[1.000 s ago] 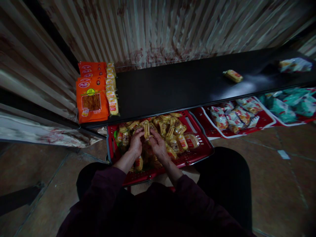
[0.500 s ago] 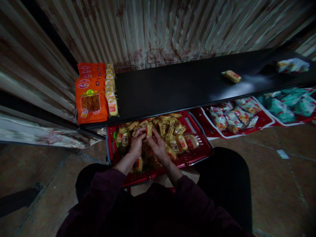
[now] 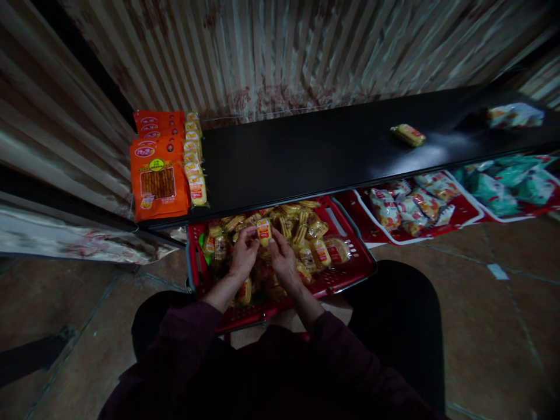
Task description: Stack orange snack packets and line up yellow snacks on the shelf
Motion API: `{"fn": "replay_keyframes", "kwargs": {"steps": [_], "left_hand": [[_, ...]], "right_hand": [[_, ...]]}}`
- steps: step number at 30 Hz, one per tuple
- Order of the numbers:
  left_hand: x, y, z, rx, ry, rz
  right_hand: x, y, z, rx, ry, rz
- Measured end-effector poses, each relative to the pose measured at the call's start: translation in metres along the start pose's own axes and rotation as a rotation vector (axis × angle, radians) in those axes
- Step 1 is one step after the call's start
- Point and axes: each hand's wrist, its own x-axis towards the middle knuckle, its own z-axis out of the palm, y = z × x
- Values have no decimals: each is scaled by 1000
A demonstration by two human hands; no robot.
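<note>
Over a red basket (image 3: 350, 269) of wrapped snacks, my left hand (image 3: 244, 254) and my right hand (image 3: 283, 256) hold one small yellow snack pack (image 3: 263, 232) between them. Its red and yellow label faces up toward me. Both hands have their fingers closed on its sides, the left hand at its left edge and the right hand at its right. Beneath them lie several clear-wrapped snacks (image 3: 301, 224). On the black shelf's left end, orange snack bags (image 3: 160, 181) stand in a row beside a row of yellow packs (image 3: 196, 184).
The black shelf (image 3: 280, 151) spans the view above the basket. A single yellow pack (image 3: 409, 135) and a white bag (image 3: 516, 115) lie on its right part. Red baskets under it hold white-and-red bags (image 3: 411, 207) and green bags (image 3: 494, 192). Pleated curtain hangs behind.
The pack between my hands has turned, so its labelled face now shows. Both hands have stayed over the basket, and the view has shifted slightly.
</note>
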Motion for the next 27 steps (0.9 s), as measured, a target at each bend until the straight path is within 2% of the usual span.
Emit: {"fn": "replay_keyframes", "kwargs": {"steps": [5,11,19,27], "left_hand": [[-1,3,1,18,-16,-16],[-3,5,1,33,-69,-11],[-4,3,3,59,-113,17],[-7,-1,6,81,-84,30]], "right_hand": [[3,10,1,112,25,76],[3,10,2,204,31,135],[5,4,-3,219,-9,118],[7,14,-7,201,-13,95]]}}
